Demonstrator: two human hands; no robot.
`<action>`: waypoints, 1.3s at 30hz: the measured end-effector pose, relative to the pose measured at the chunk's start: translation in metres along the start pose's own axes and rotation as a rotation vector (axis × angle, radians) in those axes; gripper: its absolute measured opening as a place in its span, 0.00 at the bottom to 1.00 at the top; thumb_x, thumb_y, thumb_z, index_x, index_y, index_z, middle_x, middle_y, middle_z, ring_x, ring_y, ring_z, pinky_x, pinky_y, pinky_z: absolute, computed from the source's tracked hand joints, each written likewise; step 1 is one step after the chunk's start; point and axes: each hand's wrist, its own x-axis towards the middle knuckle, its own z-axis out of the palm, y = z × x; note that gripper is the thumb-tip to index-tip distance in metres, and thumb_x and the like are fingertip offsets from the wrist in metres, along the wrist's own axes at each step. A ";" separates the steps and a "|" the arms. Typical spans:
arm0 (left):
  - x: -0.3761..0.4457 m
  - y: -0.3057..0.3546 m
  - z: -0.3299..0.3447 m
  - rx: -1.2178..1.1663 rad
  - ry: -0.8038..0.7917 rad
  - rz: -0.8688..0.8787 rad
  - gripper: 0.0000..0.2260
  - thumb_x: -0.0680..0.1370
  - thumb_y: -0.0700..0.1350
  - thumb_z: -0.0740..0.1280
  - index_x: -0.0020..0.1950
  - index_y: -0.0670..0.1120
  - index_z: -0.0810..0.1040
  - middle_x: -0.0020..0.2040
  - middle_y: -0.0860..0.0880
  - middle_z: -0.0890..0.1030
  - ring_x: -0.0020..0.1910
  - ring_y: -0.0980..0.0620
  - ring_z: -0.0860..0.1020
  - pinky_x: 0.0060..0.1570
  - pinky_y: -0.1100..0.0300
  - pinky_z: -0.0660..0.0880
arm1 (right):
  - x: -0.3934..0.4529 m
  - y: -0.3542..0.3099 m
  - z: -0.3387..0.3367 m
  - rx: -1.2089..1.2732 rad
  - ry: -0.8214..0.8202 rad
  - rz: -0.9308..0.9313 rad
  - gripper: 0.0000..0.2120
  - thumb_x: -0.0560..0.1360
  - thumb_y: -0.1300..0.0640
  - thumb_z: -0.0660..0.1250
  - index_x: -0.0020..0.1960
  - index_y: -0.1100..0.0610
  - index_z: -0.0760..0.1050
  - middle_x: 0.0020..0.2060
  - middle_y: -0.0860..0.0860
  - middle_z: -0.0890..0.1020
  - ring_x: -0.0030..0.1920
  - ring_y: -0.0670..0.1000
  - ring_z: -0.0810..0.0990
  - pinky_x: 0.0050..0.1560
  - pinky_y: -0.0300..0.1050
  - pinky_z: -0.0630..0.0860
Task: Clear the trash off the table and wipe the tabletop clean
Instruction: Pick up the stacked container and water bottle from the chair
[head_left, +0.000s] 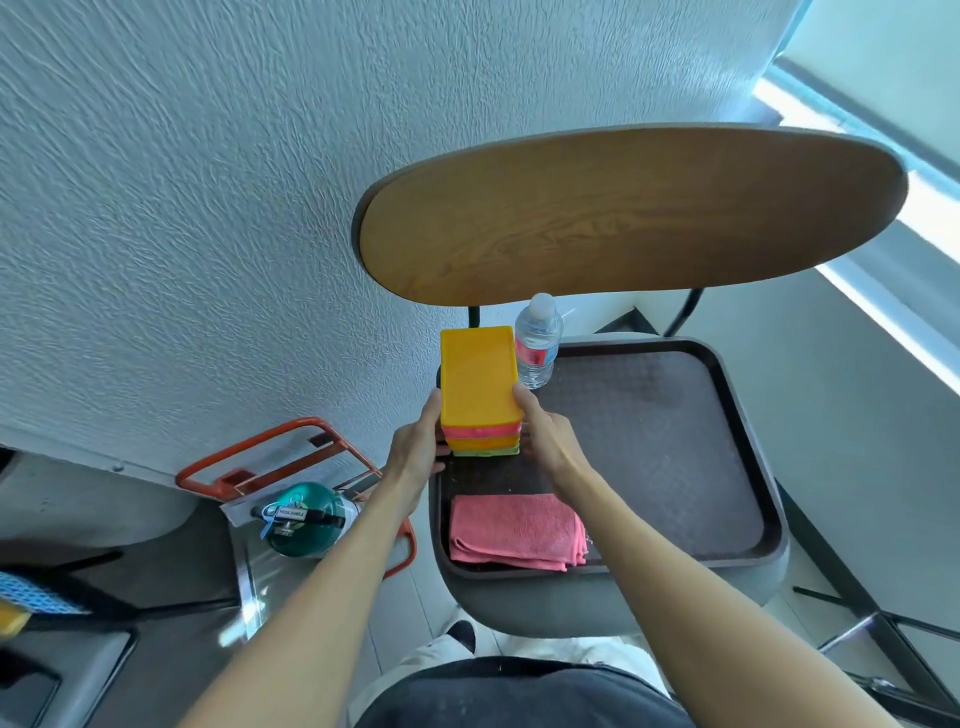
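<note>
Bins (479, 376) — a nested stack, yellow on top with pink, orange and green rims showing under it — sit at the far left corner of a dark tray (675, 441) that rests on a chair seat. Both hands clamp the stack from either side: the left hand (415, 447) has its thumb up against the left wall, the right hand (545, 431) has its thumb on the right wall, fingers curled round the lower bins. Whether the stack is lifted or resting on the tray, I can't tell.

My guess is this is the prep step, grabbing bins to collect trash in. No table or trash is in view at all. A folded pink cloth (514, 530) lies at the near left of the tray, likely for the wiping later. A water bottle (538, 343) stands just beside the stack, nearly touching, so the next move needs a straight lift to avoid tipping it.

Most fingertips are hidden behind the stack — and the bin count is hard to make out.
</note>
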 end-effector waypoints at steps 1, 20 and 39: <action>0.000 0.000 0.000 -0.001 0.003 0.000 0.28 0.78 0.67 0.53 0.59 0.47 0.79 0.52 0.45 0.82 0.53 0.48 0.79 0.56 0.50 0.75 | -0.001 -0.001 0.000 0.008 -0.003 0.004 0.24 0.76 0.33 0.59 0.52 0.54 0.77 0.53 0.54 0.83 0.55 0.53 0.81 0.66 0.57 0.72; -0.038 0.028 -0.028 0.023 -0.056 0.146 0.30 0.79 0.66 0.53 0.62 0.44 0.78 0.54 0.44 0.82 0.48 0.52 0.80 0.38 0.61 0.72 | -0.056 -0.025 0.006 0.072 0.053 -0.072 0.29 0.75 0.33 0.60 0.59 0.56 0.77 0.53 0.53 0.84 0.54 0.52 0.82 0.58 0.50 0.77; -0.151 0.135 -0.010 0.116 -0.402 0.518 0.31 0.70 0.72 0.54 0.41 0.47 0.80 0.36 0.47 0.81 0.35 0.51 0.77 0.35 0.60 0.69 | -0.221 -0.093 -0.032 0.274 0.435 -0.233 0.32 0.68 0.25 0.54 0.48 0.51 0.78 0.43 0.49 0.83 0.45 0.48 0.81 0.39 0.44 0.73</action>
